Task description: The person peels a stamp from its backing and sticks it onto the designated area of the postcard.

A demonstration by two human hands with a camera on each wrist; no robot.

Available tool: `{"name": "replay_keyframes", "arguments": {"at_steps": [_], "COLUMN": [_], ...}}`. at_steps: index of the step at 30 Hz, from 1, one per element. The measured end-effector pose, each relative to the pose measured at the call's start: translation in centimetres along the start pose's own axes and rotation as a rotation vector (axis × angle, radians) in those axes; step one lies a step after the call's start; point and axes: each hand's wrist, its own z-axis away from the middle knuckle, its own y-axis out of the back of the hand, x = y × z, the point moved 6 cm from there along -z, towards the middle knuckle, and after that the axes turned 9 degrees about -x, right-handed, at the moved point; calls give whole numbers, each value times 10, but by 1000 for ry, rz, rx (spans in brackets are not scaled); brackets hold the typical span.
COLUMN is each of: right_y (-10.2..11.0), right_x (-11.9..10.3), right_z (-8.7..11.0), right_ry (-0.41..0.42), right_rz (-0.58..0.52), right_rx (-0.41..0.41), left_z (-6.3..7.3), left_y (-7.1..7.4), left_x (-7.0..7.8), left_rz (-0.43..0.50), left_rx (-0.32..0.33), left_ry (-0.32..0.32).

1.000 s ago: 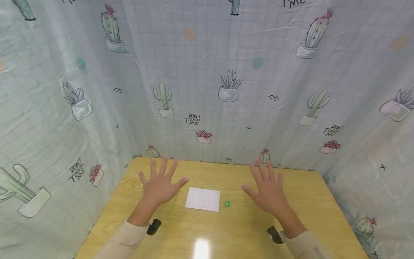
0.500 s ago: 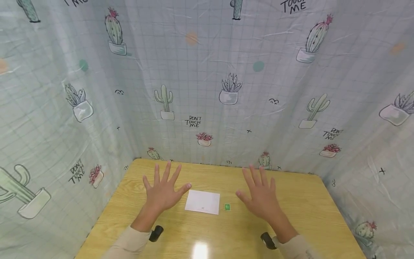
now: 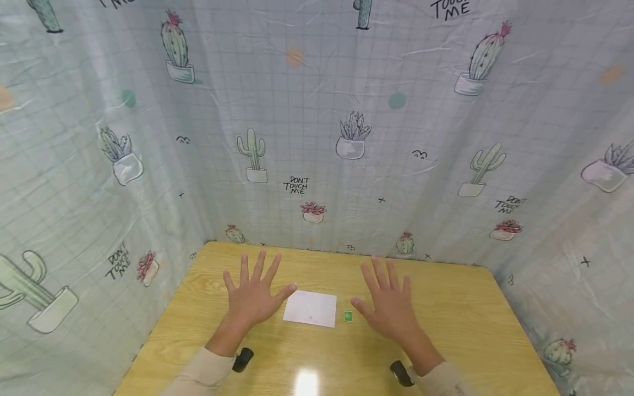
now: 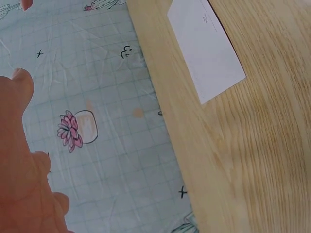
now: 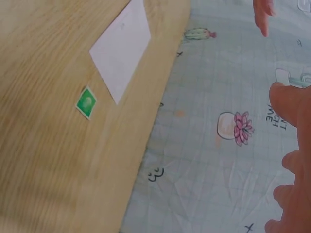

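Note:
A white card or envelope (image 3: 310,308) lies flat on the wooden table, with a small printed mark near its front edge. Just right of it is a small green stamp-like square (image 3: 348,316) with a pale border. My left hand (image 3: 253,298) hovers left of the white card, fingers straight and spread, its thumb tip overlapping the card's corner in the head view. My right hand (image 3: 391,308) hovers right of the green square, fingers also spread, holding nothing. Both wrist views show the card apart from the fingers.
The yellowish wooden table (image 3: 446,319) has a bright light reflection near its front. A cactus-printed curtain (image 3: 317,110) hangs behind it and along both sides. Dark wrist cameras stick out inward from both sleeves.
Both hands have drifted inward and slightly toward the front, the right one more, now closer to the green square. The card and the square have stayed put on the table.

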Motion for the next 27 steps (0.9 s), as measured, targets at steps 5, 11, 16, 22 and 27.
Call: {"name": "replay_keyframes", "arguments": {"at_steps": [5,11,16,22,27], "right_y": [-7,-16,-21,-35,-43], "right_x": [-4,-10,-12,-9,-9], "right_z": [0,1,1,0,1], "right_ry": [5,15,1,0,3], "right_rz": [-9,13,31,24,16], "right_rx": [4,9,2,-21,-7], "left_z": [-1,-1,-4,-4,-3], "left_y": [-5,-10,-14,-20,-27], "left_x": [2,2,4,4,5], "left_rz": [2,5,-3,-1,-6], "left_rx": [-1,2,10,14,37], "left_ry": [-17,-25,-35,-34,-41]}}
